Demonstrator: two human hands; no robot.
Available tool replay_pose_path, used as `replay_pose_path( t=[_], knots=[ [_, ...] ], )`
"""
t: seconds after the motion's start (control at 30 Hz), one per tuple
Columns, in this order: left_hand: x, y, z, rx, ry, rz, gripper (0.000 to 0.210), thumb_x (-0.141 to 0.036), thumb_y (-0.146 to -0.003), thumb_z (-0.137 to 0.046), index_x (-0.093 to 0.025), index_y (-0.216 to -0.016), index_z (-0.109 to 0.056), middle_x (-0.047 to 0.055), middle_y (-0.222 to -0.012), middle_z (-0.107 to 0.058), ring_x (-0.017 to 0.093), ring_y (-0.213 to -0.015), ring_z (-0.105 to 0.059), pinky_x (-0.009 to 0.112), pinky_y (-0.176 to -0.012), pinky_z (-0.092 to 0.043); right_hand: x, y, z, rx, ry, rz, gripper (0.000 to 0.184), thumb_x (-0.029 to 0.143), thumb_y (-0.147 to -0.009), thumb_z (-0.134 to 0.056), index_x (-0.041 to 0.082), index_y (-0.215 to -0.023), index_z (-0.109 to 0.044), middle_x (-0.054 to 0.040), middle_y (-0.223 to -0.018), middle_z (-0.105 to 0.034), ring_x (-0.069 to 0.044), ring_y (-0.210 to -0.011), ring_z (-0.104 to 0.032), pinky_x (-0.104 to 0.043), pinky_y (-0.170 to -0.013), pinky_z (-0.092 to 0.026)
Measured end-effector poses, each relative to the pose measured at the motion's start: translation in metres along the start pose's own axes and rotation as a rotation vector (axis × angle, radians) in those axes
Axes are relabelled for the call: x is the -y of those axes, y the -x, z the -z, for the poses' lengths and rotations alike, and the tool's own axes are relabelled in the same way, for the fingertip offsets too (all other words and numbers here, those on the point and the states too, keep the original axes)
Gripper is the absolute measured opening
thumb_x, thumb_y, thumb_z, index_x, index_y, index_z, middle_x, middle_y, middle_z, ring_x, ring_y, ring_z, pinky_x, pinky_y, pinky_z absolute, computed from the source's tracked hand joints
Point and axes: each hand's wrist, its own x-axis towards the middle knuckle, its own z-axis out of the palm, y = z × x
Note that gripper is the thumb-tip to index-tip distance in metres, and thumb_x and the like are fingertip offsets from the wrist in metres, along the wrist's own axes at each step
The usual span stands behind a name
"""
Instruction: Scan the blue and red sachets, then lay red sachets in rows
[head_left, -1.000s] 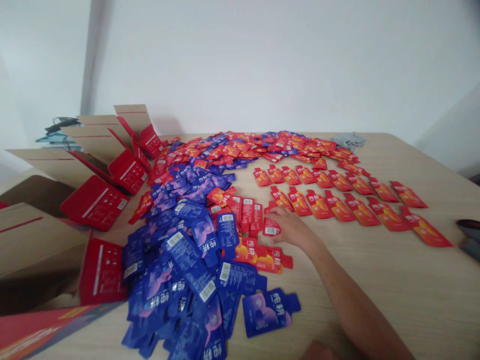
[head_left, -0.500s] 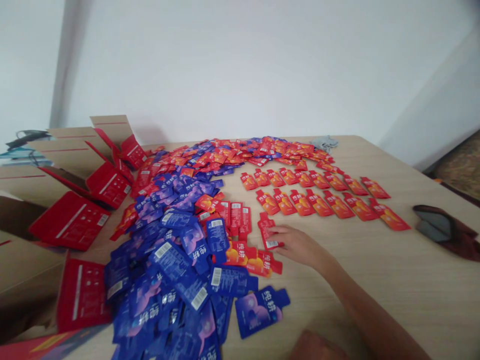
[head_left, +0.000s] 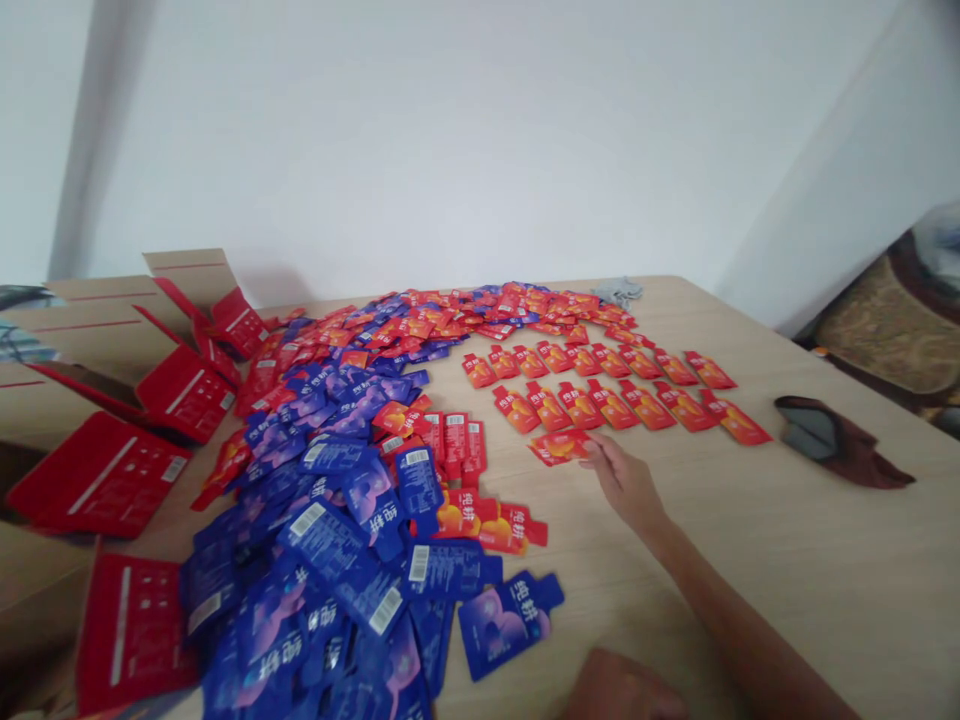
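Observation:
Between the thumb and fingers of my right hand (head_left: 621, 480) is a red sachet (head_left: 559, 447) with orange fruit on its front, tilted just above the table. Beyond it lie two rows of similar red sachets (head_left: 579, 403), printed side up. At the bottom edge shows part of my left hand (head_left: 622, 690), blurred, its fingers hidden. Closest to that hand is a single blue sachet (head_left: 501, 625) flat on the table. A large pile of blue sachets (head_left: 330, 560) spreads to its left, with several red sachets (head_left: 480, 515) along the pile's right side.
Open red cardboard boxes (head_left: 97, 480) stand in a line on the left. A mixed heap of red and blue sachets (head_left: 442, 315) stretches along the back. On the right lies a dark brown pouch (head_left: 847, 445); a grey cloth (head_left: 619, 290) rests at the table's far edge.
My right hand has moved slightly away from me and lifted the red sachet, turning its fruit-printed front up. The whole view has shifted a little to the right.

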Motion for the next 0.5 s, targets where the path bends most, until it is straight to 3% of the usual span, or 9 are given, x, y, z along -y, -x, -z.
replay_pose_path(
  t=[0.07, 0.2, 0.33, 0.5],
  knots=[
    [0.005, 0.003, -0.001, -0.007, -0.027, 0.003, 0.029, -0.032, -0.076, -0.076, -0.021, -0.058, -0.055, -0.002, -0.060, -0.058, 0.015, -0.061, -0.053, 0.027, -0.063, -0.044, -0.010, 0.006, 0.009, -0.154, -0.191, -0.175, 0.050, 0.063, -0.101, -0.051, 0.024, -0.128, -0.066, -0.0079, -0.109, -0.080, -0.027, -0.087, -0.079, -0.039, -0.071, -0.065],
    [0.009, 0.010, 0.000, 0.008, -0.085, 0.010, 0.019, -0.026, -0.075, -0.073, -0.020, -0.062, -0.060, -0.002, -0.066, -0.063, 0.012, -0.064, -0.055, 0.023, -0.063, -0.043, -0.033, 0.029, 0.024, -0.337, -0.425, -0.377, 0.054, 0.070, -0.087, -0.066, 0.021, -0.110, -0.069, -0.0054, -0.099, -0.077, -0.020, -0.078, -0.069, -0.032, -0.064, -0.059],
    [-0.001, 0.018, 0.001, -0.085, -0.147, -0.012, 0.017, -0.023, -0.075, -0.072, -0.018, -0.064, -0.061, -0.003, -0.064, -0.059, 0.009, -0.060, -0.049, 0.022, -0.060, -0.037, -0.047, 0.058, 0.030, -0.303, -0.406, -0.521, 0.055, 0.065, -0.079, -0.073, 0.021, -0.111, -0.066, -0.0009, -0.080, -0.072, -0.018, -0.062, -0.062, -0.031, -0.056, -0.052],
    [-0.011, 0.022, 0.001, -0.160, -0.155, -0.085, 0.020, -0.016, -0.071, -0.072, -0.016, -0.061, -0.054, -0.006, -0.058, -0.049, 0.006, -0.053, -0.043, 0.022, -0.053, -0.028, -0.041, 0.080, 0.031, -0.162, -0.225, -0.540, 0.073, 0.057, -0.083, -0.070, 0.022, -0.143, -0.044, -0.0029, -0.087, -0.078, -0.025, -0.069, -0.072, -0.036, -0.061, -0.056]
  ],
)
